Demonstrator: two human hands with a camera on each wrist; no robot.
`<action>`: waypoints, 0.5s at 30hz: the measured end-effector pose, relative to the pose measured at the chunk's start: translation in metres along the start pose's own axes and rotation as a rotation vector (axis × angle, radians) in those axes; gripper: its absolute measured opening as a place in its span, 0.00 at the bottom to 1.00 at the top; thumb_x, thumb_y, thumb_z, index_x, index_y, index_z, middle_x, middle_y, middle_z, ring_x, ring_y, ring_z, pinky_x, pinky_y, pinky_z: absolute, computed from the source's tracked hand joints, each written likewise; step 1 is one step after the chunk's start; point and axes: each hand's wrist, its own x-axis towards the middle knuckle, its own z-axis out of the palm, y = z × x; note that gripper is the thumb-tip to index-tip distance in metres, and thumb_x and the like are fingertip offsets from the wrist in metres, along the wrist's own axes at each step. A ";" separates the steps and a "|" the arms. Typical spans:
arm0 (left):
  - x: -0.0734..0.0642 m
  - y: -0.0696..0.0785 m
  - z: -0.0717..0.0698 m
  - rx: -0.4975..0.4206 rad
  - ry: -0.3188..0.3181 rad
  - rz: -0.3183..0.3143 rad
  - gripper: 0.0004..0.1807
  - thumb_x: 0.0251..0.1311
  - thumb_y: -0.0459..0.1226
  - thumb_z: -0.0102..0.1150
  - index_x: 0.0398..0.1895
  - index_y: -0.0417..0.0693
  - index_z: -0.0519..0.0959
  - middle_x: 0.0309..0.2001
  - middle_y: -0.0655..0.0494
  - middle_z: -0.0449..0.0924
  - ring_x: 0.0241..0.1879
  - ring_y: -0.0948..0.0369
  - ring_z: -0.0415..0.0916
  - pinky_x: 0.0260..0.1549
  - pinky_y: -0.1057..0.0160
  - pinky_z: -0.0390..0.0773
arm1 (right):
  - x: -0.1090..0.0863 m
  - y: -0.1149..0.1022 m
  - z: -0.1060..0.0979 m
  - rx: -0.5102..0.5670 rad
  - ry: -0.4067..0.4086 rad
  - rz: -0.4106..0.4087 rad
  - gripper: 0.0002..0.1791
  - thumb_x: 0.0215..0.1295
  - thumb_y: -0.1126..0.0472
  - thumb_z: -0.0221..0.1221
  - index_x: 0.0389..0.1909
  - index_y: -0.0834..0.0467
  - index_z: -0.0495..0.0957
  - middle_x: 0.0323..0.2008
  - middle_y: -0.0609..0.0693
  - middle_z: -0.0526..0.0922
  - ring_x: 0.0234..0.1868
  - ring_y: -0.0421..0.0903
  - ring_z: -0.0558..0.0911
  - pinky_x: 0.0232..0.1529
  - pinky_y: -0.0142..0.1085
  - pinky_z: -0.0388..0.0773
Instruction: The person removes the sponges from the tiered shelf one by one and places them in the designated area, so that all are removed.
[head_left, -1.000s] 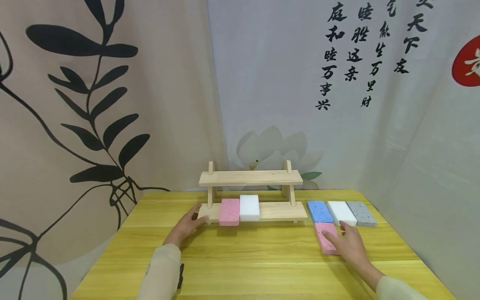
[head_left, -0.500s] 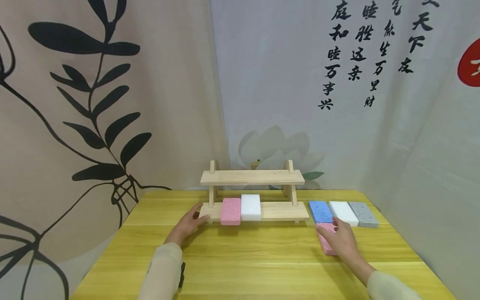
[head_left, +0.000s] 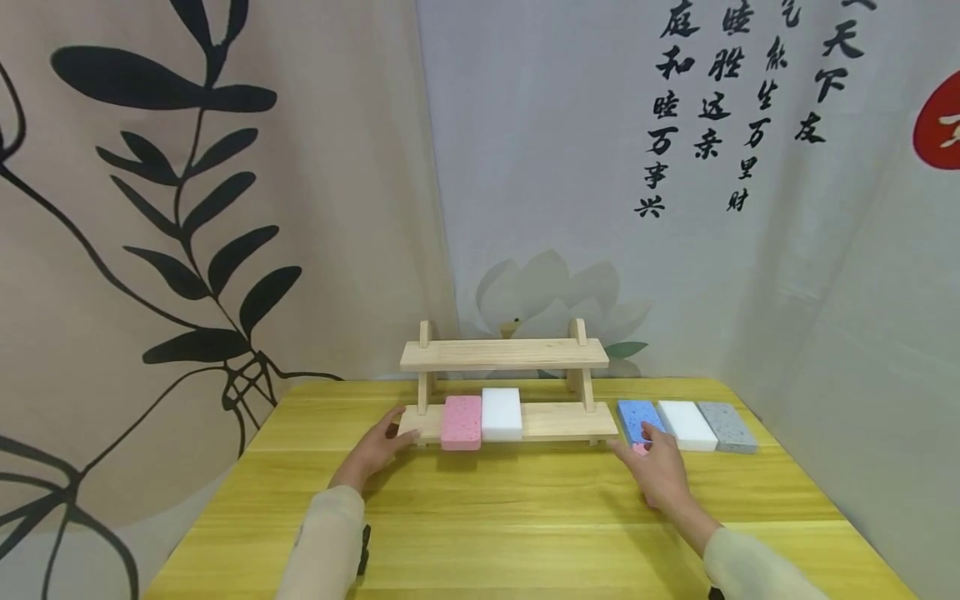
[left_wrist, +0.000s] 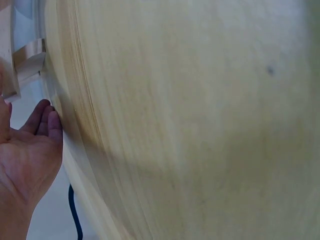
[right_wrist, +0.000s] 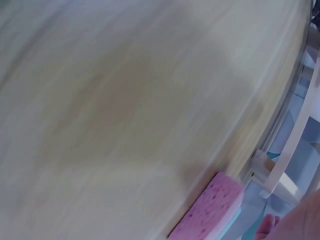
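A pale wooden two-tier rack (head_left: 504,354) stands at the back of the table. My left hand (head_left: 372,451) holds the left end of its lower shelf, thumb at the front corner and a finger toward the back one. In the left wrist view the palm (left_wrist: 30,155) faces the camera, its fingers loosely bent. On the lower shelf, a pink sponge (head_left: 461,422) stands beside a white sponge block (head_left: 501,414). My right hand (head_left: 660,475) is over another pink sponge (right_wrist: 210,207), mostly hidden in the head view, with thumb and fingers spread and nothing between them.
Right of the rack, a blue sponge (head_left: 636,419), a white block (head_left: 686,426) and a grey sponge (head_left: 726,427) lie in a row on the yellow wooden table (head_left: 487,525). A printed curtain (head_left: 360,208) hangs behind the table.
My right hand has moved left across the pink sponge on the table, covering more of it. The left hand has stayed at the rack. The sponges have not moved.
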 end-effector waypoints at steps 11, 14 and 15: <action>0.001 0.002 -0.001 0.002 0.003 0.000 0.45 0.67 0.54 0.59 0.79 0.50 0.50 0.71 0.30 0.57 0.70 0.36 0.56 0.65 0.37 0.61 | 0.012 -0.028 0.026 0.070 0.023 -0.014 0.51 0.64 0.42 0.63 0.74 0.71 0.53 0.66 0.69 0.62 0.65 0.66 0.66 0.61 0.58 0.68; 0.001 0.001 -0.001 -0.011 0.003 -0.005 0.45 0.67 0.53 0.59 0.79 0.51 0.50 0.71 0.30 0.57 0.69 0.36 0.56 0.64 0.37 0.63 | 0.014 -0.037 0.037 0.074 0.030 -0.015 0.51 0.63 0.40 0.64 0.74 0.69 0.55 0.65 0.67 0.63 0.64 0.64 0.67 0.60 0.57 0.69; 0.000 0.001 -0.001 -0.013 0.004 -0.007 0.45 0.67 0.53 0.59 0.80 0.51 0.50 0.71 0.30 0.57 0.69 0.35 0.56 0.64 0.37 0.63 | 0.014 -0.041 0.040 0.078 0.030 -0.013 0.51 0.63 0.40 0.64 0.74 0.68 0.55 0.65 0.66 0.63 0.64 0.63 0.67 0.60 0.57 0.69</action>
